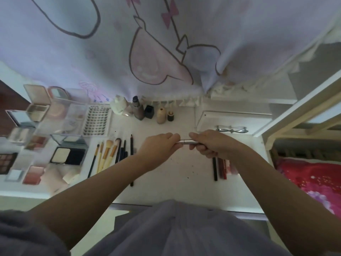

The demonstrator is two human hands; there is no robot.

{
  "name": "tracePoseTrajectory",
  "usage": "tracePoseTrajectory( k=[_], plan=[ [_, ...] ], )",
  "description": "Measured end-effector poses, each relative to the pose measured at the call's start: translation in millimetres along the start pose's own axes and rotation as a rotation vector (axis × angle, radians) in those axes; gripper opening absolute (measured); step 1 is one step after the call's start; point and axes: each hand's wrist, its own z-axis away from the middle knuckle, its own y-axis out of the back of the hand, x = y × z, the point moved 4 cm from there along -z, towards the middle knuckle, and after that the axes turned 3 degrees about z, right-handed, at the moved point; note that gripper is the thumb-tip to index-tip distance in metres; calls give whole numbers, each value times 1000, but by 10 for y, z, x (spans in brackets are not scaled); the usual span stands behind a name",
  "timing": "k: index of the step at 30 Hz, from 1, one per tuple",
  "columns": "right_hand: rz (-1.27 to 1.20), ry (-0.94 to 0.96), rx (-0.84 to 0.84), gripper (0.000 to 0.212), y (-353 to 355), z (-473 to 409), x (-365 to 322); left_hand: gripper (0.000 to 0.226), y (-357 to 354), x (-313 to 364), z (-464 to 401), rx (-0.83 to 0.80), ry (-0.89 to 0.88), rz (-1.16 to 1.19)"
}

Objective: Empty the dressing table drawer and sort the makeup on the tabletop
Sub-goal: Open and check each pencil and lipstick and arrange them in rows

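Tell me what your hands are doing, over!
Left hand and right hand both grip one silver tube above the tabletop. Brushes lined up left, pencils right. Nothing in the way.

Bare tabletop [166, 174] is lying open in the middle, between the row of brushes [108, 154] on the left and the pencils [220, 167] on the right. Bottles [147, 110] are standing along the back edge, under the hanging curtain [147, 52]. Open palettes [68, 154] and a lash box [96, 120] are crowding the left side. An eyelash curler [232, 129] is lying at the far right
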Motion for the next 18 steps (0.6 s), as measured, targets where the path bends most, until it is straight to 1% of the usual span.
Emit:
tracePoseTrajectory(
  k=[3,6,7,10,11,12,15,16,17,18],
  plan=[
    [42,128,56,31,-16,45,-134,33,102,-35,-29,-29,30,8],
    [173,204,121,17,-5,83,-211,33,183,-60,-30,-46,66,58],
    [196,192,130,19,-3,92,-216,33,211,-66,-26,-40,69,67],
    [169,92,118,46,-7,92,-206,32,277,-46,-6,6,50,67],
    [145,84,116,49,-12,83,-213,32,286,-36,2,20,45,60],
    [130,96,116,47,-15,82,-221,32,290,-28,9,31,44,53],
    [154,164,117,28,1,96,-264,31,282,-23,24,72,48,62],
    [155,161,113,25,12,106,-269,31,280,-19,24,89,42,72],
    [153,140,109,27,21,117,-266,30,281,-11,20,110,33,83],
    [148,108,108,35,32,123,-256,30,283,4,16,133,20,89]
  ],
)
